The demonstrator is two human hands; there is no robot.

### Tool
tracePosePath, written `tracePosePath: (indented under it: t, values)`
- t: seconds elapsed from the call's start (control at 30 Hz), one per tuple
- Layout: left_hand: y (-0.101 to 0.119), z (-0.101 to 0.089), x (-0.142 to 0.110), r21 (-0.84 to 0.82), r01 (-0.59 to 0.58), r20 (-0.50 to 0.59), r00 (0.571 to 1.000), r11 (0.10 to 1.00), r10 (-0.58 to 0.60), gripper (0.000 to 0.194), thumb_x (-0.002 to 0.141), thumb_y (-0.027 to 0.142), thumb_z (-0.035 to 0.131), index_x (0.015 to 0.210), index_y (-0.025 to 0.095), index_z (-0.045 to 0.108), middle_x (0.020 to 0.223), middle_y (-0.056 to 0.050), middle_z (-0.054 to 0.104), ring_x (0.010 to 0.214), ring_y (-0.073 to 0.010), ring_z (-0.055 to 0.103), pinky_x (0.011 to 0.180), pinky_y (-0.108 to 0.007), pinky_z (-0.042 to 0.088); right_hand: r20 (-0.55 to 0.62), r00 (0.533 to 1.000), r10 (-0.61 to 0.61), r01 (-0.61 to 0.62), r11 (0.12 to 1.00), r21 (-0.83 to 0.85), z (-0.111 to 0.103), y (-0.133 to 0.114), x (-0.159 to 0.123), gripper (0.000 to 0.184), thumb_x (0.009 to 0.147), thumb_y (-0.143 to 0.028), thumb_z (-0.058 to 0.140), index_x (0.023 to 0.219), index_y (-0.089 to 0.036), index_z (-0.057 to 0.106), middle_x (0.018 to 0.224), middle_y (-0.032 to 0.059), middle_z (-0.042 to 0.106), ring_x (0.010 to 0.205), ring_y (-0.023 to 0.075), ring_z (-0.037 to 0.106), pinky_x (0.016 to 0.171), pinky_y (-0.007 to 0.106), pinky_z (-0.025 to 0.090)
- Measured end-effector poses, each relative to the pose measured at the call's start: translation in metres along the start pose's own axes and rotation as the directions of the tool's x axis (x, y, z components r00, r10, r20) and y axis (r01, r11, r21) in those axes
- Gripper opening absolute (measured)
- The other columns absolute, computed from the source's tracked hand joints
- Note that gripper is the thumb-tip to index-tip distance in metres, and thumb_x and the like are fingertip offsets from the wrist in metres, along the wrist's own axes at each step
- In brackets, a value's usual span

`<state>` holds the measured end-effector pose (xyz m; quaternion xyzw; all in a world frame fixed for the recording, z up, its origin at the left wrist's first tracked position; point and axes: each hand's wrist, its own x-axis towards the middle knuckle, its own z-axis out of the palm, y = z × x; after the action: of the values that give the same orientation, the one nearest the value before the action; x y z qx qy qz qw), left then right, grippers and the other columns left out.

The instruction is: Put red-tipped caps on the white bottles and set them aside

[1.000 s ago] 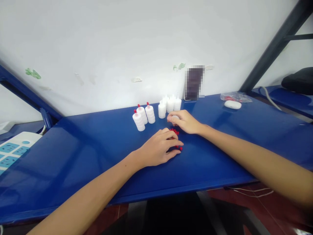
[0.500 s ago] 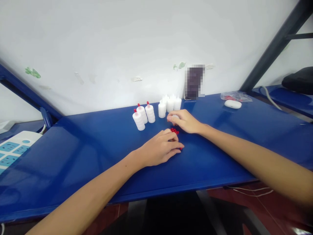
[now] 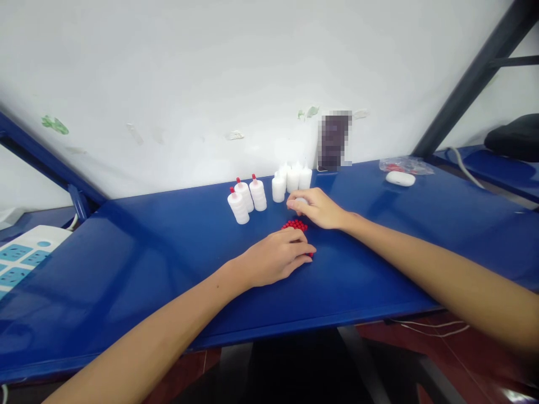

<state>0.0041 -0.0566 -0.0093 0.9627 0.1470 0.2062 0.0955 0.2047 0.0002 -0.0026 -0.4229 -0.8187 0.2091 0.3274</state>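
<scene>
My left hand (image 3: 280, 253) rests low over the blue table, palm down, fingers bent. Between its thumb and finger a bit of red shows, a small red cap (image 3: 311, 255). Just beyond its knuckles lies a cluster of small red caps (image 3: 295, 225), partly hidden by the hand. My right hand (image 3: 318, 207) is closed around a small white bottle (image 3: 301, 200), mostly covered by the fingers. Behind it stand several white bottles (image 3: 293, 178) without red caps. To their left, three front white bottles (image 3: 258, 195) stand upright with red tips.
A blue table (image 3: 168, 247) meets the white wall. A dark blurred rectangle (image 3: 334, 140) leans there. At right lie a clear plastic bag (image 3: 405, 165) with red bits and a white earbud case (image 3: 400, 178). A power strip (image 3: 29, 252) sits at left.
My left hand has drawn slightly down toward me, uncovering more of the red caps. My right hand keeps the white bottle in nearly the same place.
</scene>
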Motion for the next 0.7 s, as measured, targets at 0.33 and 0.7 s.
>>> tracePosePath:
  t: [0.33,0.7]
  values:
    - [0.002,0.000,0.003,-0.044,0.060,0.033,0.998,0.997,-0.058,0.022,0.100,0.023,0.051,0.106,0.015,0.070,0.104,-0.008,0.070,0.096,-0.0174,0.066,0.088,-0.030,0.054,0.008,1.000,0.009,-0.009,0.999,0.050,0.000,0.000,-0.001,0.038,0.096,-0.049,0.048,0.089,-0.017,0.067,0.068,-0.0004,0.062,0.064,0.0140,0.055,0.066,0.026,0.039]
    - [-0.008,-0.011,0.006,-0.239,0.170,-0.540,0.795,0.956,-0.277,0.009,0.091,0.017,0.064,0.095,0.017,0.072,0.091,-0.004,0.075,0.080,-0.0133,0.069,0.076,-0.026,0.057,-0.024,1.000,-0.015,0.020,0.977,0.213,0.003,0.002,-0.003,0.057,0.101,-0.054,0.027,0.073,-0.017,0.059,0.065,0.0011,0.055,0.061,0.0149,0.051,0.064,0.029,0.038]
